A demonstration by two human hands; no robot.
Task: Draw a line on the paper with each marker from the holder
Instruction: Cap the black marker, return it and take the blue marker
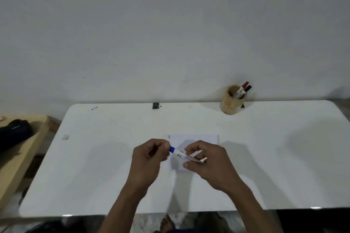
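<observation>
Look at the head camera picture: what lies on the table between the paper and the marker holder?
Nothing: in the head view, the white table is bare between the paper and the marker holder.

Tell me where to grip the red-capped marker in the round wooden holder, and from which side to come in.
Judging from this view, grip the red-capped marker by its cap end, the only part clear above the rim of the round wooden holder. It leans up and to the right against the rim, so come from above right, along its tilt. The black-capped marker lies close beside it, so pinch narrowly.
</observation>
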